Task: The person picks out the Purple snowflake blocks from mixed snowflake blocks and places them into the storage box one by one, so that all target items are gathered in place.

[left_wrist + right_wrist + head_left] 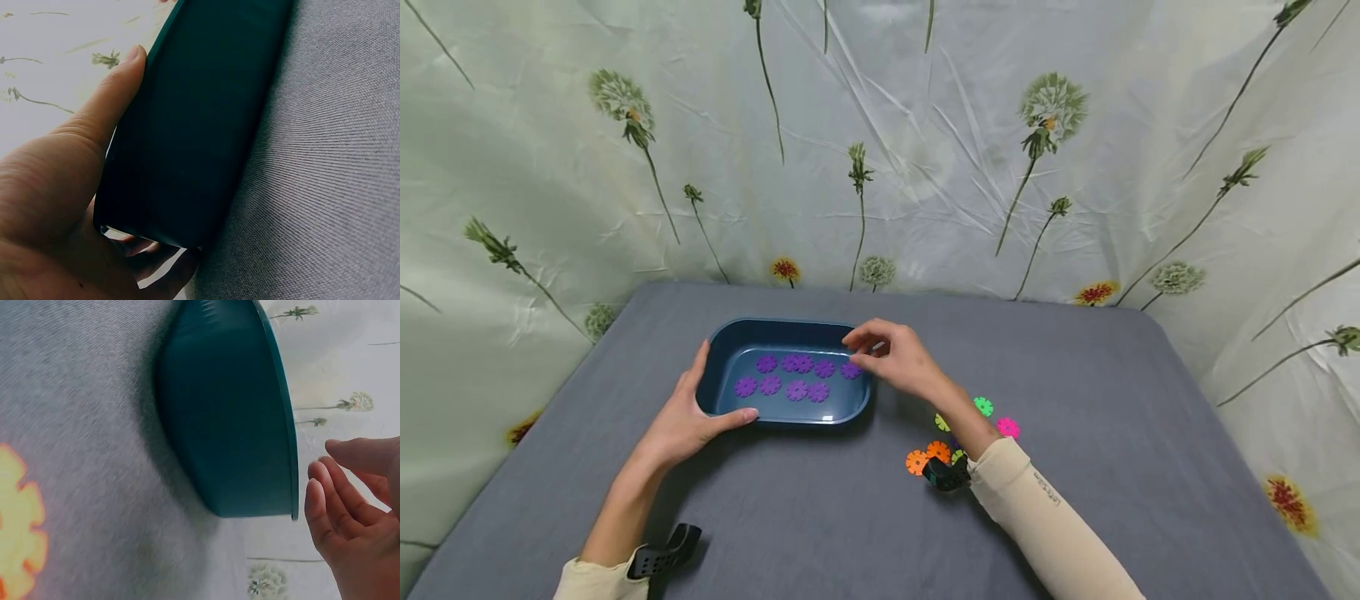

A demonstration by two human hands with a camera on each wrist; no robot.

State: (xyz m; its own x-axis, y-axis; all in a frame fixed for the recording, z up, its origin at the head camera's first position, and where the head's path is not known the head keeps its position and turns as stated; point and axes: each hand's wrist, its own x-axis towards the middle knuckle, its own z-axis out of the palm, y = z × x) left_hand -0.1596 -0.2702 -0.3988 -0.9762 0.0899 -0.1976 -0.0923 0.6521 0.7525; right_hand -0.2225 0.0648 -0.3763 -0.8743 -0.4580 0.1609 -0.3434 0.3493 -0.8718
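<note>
My left hand (682, 425) grips a dark blue plastic tray (805, 423) at its left end. In the left wrist view, the thumb (119, 81) lies along the rim and the fingers reach round the end wall. Several purple notched flower-shaped discs (797, 390) lie flat on the tray's floor. Over the tray's right end hovers my right hand (897, 357), its fingers loosely bent with nothing seen between them. One purple disc (851, 371) lies just under that thumb, partly covered. In the right wrist view, the fingertips are beside the tray's rim (289, 431).
Under the right forearm lie loose discs on the grey cloth: orange (917, 462), green (983, 407), pink (1008, 428) and yellow (942, 422), some hidden by the arm. A pale curtain (925, 208) with printed flowers hangs behind the table (1112, 400).
</note>
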